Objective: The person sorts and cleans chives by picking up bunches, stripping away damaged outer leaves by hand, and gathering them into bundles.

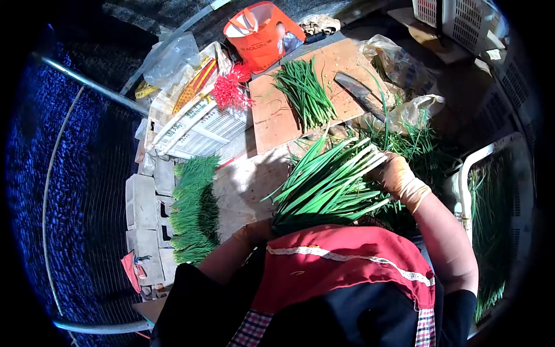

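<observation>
- Presently, in the head view, my right hand (pixel 400 178), in a thin tan glove, is closed around the pale stalk ends of the large green bunch (pixel 329 188).
- That bunch lies on the near side of the wooden board (pixel 267 118), its long leaves fanning left and toward my red apron (pixel 347 246).
- My left hand (pixel 254 232) is at the bunch's leafy end, nearer me than the board; leaves and shadow hide its fingers, so I cannot tell how it grips.
- On the board lies a smaller bunch of thin green stalks (pixel 305 95), and to its right a knife (pixel 357 91).
- Left of the board are a white crate (pixel 209 132) and red strings (pixel 231 87); beyond its far-left corner is an orange bag (pixel 257 49).
- Near and left of the board is a row of greens (pixel 193 208); right of it, a clear plastic bag (pixel 413 113).
</observation>
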### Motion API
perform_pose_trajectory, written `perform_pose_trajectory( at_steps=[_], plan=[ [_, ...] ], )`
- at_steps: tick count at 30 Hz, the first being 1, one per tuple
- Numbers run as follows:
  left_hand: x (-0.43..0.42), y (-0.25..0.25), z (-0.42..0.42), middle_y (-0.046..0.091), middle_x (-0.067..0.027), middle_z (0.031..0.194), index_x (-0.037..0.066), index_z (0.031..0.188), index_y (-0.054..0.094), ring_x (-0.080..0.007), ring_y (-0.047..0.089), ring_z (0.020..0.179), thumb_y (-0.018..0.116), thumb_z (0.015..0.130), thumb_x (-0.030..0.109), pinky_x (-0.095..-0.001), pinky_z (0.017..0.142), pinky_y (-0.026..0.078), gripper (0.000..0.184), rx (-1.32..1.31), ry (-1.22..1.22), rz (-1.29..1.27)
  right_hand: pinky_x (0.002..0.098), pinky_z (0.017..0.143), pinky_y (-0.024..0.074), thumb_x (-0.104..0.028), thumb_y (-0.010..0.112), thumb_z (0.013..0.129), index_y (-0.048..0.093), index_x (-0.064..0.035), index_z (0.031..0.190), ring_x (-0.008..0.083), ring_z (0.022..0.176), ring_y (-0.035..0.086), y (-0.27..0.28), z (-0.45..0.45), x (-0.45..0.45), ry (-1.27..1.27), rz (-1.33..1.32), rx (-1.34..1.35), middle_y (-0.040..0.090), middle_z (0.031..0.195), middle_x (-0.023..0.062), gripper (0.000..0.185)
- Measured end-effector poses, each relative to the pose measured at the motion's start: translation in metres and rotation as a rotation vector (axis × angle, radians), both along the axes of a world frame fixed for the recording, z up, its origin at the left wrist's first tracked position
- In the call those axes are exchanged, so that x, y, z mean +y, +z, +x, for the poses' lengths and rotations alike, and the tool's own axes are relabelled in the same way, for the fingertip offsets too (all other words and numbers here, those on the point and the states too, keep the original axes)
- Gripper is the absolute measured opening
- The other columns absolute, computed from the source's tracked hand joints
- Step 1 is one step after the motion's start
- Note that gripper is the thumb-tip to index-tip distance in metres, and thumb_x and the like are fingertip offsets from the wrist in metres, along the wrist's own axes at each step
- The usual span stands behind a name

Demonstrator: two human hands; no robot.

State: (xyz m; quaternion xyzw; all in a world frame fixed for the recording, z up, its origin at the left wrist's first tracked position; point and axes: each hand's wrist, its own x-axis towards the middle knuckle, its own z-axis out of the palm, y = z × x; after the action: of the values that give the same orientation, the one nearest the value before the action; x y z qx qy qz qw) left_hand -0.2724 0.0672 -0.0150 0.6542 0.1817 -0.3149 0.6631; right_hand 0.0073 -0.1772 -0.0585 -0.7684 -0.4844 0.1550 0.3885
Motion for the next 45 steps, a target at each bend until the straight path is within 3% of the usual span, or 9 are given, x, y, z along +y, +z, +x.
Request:
perform_pose_trajectory(
  at_steps=[3, 7, 13, 16, 19, 29, 32, 38, 45],
  plan=[
    [0.001, 0.000, 0.000, 0.059, -0.0054, 0.115, 0.004, 0.117, 0.055, -0.0120, 0.051, 0.103, 0.072, 0.073, 0.012, -0.0297, 0.093, 0.040, 0.048, -0.003, 0.004, -0.001, 0.0260, 0.066, 0.0483, -0.007, 0.064, 0.080, 0.062, -0.0011, 0.091, 0.0136, 0.070, 0.060, 0.011, -0.015, 0.003, -0.248, 0.270, 0.934, 0.066, 0.082, 0.0050, 0.012],
    [0.001, -0.001, -0.004, 0.059, -0.0054, 0.115, 0.004, 0.117, 0.055, -0.0119, 0.051, 0.103, 0.072, 0.073, 0.012, -0.0297, 0.092, 0.041, 0.048, -0.004, 0.012, -0.008, 0.0226, 0.060, 0.0462, -0.014, 0.058, 0.087, 0.058, -0.0005, 0.094, 0.0105, 0.066, 0.057, 0.025, -0.016, -0.008, -0.457, 0.282, 1.088, 0.063, 0.083, 0.0044, 0.015],
    [0.003, -0.001, -0.011, 0.059, -0.0054, 0.114, 0.004, 0.117, 0.055, -0.0118, 0.051, 0.103, 0.072, 0.073, 0.012, -0.0297, 0.092, 0.041, 0.047, -0.025, 0.031, -0.021, 0.0235, 0.064, 0.0415, -0.013, 0.053, 0.083, 0.058, -0.0040, 0.083, 0.0108, 0.069, 0.052, 0.013, 0.045, -0.094, -0.690, 0.420, 0.697, 0.061, 0.077, 0.0029, 0.011],
    [0.002, -0.002, -0.016, 0.059, -0.0053, 0.114, 0.004, 0.116, 0.055, -0.0118, 0.051, 0.103, 0.072, 0.073, 0.012, -0.0297, 0.092, 0.041, 0.047, -0.039, 0.045, -0.029, 0.0283, 0.066, 0.0433, -0.008, 0.051, 0.082, 0.058, -0.0029, 0.085, 0.0154, 0.070, 0.056, 0.053, 0.048, -0.135, -0.976, -0.451, -0.010, 0.060, 0.078, 0.0047, 0.009],
    [0.001, -0.004, -0.017, 0.059, -0.0053, 0.114, 0.004, 0.116, 0.056, -0.0117, 0.051, 0.102, 0.072, 0.073, 0.012, -0.0297, 0.092, 0.041, 0.047, -0.055, 0.047, -0.027, 0.0323, 0.067, 0.0462, -0.014, 0.053, 0.083, 0.058, -0.0028, 0.092, 0.0217, 0.074, 0.060, 0.019, 0.055, -0.141, -0.891, -0.061, 0.385, 0.062, 0.088, 0.0120, 0.015],
    [-0.003, -0.007, -0.025, 0.060, -0.0052, 0.113, 0.004, 0.116, 0.056, -0.0116, 0.052, 0.102, 0.072, 0.072, 0.011, -0.0297, 0.091, 0.042, 0.046, -0.079, 0.069, -0.026, 0.0322, 0.064, 0.0484, -0.006, 0.068, 0.072, 0.066, -0.0033, 0.076, 0.0220, 0.070, 0.061, 0.064, -0.074, -0.004, -0.238, -0.275, -0.264, 0.064, 0.072, 0.0085, 0.006],
    [-0.003, -0.009, -0.026, 0.060, -0.0052, 0.113, 0.004, 0.115, 0.056, -0.0116, 0.052, 0.101, 0.072, 0.072, 0.011, -0.0297, 0.091, 0.042, 0.046, -0.087, 0.075, -0.036, 0.0264, 0.066, 0.0450, -0.003, 0.062, 0.077, 0.066, -0.0022, 0.077, 0.0142, 0.070, 0.058, 0.034, -0.051, -0.023, -0.478, 0.301, 0.792, 0.064, 0.073, 0.0081, 0.004],
    [-0.002, -0.012, -0.023, 0.060, -0.0052, 0.112, 0.004, 0.115, 0.057, -0.0115, 0.052, 0.101, 0.072, 0.072, 0.011, -0.0297, 0.090, 0.042, 0.046, -0.111, 0.087, -0.046, 0.0318, 0.058, 0.0450, -0.023, 0.068, 0.075, 0.064, 0.0007, 0.076, 0.0138, 0.058, 0.055, 0.106, -0.002, -0.080, -0.765, -0.327, 0.064, 0.065, 0.067, 0.0077, 0.024],
    [-0.005, -0.014, -0.025, 0.061, -0.0051, 0.112, 0.004, 0.114, 0.057, -0.0114, 0.052, 0.101, 0.072, 0.072, 0.010, -0.0297, 0.090, 0.043, 0.046, -0.124, 0.089, -0.046, 0.0297, 0.072, 0.0455, -0.025, 0.066, 0.078, 0.066, 0.0002, 0.093, 0.0151, 0.076, 0.057, 0.051, -0.035, -0.041, -0.183, -0.235, 0.799, 0.065, 0.086, 0.0095, 0.029]
  ],
)
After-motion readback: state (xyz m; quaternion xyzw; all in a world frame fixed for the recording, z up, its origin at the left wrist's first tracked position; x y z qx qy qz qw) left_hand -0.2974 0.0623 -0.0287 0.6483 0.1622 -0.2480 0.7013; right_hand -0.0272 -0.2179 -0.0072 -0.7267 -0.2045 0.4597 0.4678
